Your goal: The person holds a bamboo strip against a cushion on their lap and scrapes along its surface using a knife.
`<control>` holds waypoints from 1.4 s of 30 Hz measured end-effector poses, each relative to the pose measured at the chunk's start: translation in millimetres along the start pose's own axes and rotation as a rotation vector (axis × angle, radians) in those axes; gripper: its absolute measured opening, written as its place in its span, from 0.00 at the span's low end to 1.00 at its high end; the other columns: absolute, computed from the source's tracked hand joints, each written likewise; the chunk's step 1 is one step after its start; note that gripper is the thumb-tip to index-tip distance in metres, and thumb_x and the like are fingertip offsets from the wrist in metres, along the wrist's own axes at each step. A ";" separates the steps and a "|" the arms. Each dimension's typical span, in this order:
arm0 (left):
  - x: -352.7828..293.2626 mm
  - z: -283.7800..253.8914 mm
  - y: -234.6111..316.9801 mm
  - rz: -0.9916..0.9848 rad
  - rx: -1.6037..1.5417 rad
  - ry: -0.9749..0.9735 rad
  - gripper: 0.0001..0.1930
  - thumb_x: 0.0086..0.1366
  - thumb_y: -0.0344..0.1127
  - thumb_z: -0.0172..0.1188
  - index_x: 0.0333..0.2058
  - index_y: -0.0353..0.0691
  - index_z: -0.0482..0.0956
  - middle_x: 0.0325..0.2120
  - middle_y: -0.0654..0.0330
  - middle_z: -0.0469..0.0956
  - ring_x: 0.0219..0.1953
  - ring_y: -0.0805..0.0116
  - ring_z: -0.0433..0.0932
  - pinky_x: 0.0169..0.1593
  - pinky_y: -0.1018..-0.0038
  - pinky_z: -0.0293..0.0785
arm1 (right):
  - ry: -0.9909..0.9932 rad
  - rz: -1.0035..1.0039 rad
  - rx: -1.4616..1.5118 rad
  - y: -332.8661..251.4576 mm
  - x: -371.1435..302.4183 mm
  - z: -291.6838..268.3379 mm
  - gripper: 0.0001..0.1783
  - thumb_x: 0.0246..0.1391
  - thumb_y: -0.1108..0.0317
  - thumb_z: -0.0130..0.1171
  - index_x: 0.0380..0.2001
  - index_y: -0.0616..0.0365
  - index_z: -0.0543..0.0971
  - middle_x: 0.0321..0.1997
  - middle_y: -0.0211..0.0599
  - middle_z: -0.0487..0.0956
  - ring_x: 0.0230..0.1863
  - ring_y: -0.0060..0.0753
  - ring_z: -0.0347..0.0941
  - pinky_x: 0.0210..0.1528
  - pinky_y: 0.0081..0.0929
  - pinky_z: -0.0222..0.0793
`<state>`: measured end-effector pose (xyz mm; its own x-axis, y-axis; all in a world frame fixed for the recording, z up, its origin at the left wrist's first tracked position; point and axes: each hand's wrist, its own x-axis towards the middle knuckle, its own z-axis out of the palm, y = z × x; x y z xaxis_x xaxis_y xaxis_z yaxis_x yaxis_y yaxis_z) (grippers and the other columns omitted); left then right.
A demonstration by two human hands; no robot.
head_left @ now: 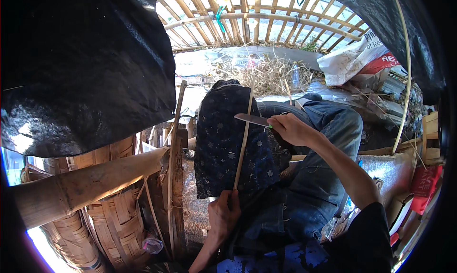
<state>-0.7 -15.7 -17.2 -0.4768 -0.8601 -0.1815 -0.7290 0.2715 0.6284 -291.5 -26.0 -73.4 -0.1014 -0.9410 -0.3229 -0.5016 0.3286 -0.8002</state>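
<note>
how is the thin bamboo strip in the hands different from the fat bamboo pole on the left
The bamboo strip is thin and flat; the bamboo pole is thick and round. The strip runs steeply up over the dark cloth, pinched by the left hand, with the knife in the right hand across it; the pole lies nearly level, untouched. Both are pale tan.

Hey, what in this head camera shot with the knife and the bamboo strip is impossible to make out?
- Knife handle: buried inside the right hand.
- Bamboo strip lower end: covered by the left hand.
- Knee under the dark patterned cloth: fully draped.
- Woven basket: its base is cut off by the lower edge.
- Upper left: blocked by a black plastic sheet.
</note>
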 end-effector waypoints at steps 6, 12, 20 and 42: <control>1.9 -0.9 4.4 -0.027 -0.022 0.001 0.06 0.59 0.31 0.57 0.25 0.35 0.76 0.14 0.50 0.75 0.17 0.57 0.77 0.19 0.69 0.67 | 0.258 -0.050 0.055 13.7 17.1 -10.1 0.19 0.63 0.58 0.43 0.28 0.65 0.72 0.18 0.53 0.72 0.20 0.54 0.70 0.27 0.43 0.61; 1.8 -0.5 3.5 -0.022 -0.028 0.008 0.07 0.59 0.31 0.58 0.26 0.34 0.76 0.15 0.49 0.75 0.17 0.56 0.78 0.20 0.69 0.67 | 0.285 -0.110 -0.135 19.4 19.5 9.5 0.19 0.62 0.60 0.45 0.24 0.64 0.71 0.15 0.51 0.71 0.18 0.56 0.69 0.22 0.45 0.60; 4.6 0.1 -1.8 -0.019 -0.019 -0.002 0.06 0.59 0.30 0.58 0.24 0.36 0.73 0.13 0.50 0.74 0.16 0.53 0.76 0.17 0.67 0.67 | -0.083 -0.060 0.006 -14.3 -31.9 30.2 0.20 0.62 0.59 0.44 0.26 0.64 0.74 0.18 0.54 0.71 0.20 0.55 0.69 0.25 0.41 0.63; 5.2 -8.2 16.9 -0.174 -0.107 -0.018 0.09 0.61 0.32 0.57 0.24 0.33 0.76 0.12 0.54 0.74 0.15 0.70 0.73 0.20 0.73 0.64 | 0.125 -0.088 -0.021 -25.7 -40.0 9.2 0.18 0.61 0.62 0.46 0.22 0.65 0.72 0.17 0.55 0.71 0.19 0.56 0.70 0.22 0.44 0.62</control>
<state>-11.5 -19.1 -1.3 -0.3575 -0.8818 -0.3076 -0.7453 0.0708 0.6630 -266.7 3.9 -44.5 -0.1615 -0.9692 -0.1858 -0.5308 0.2440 -0.8116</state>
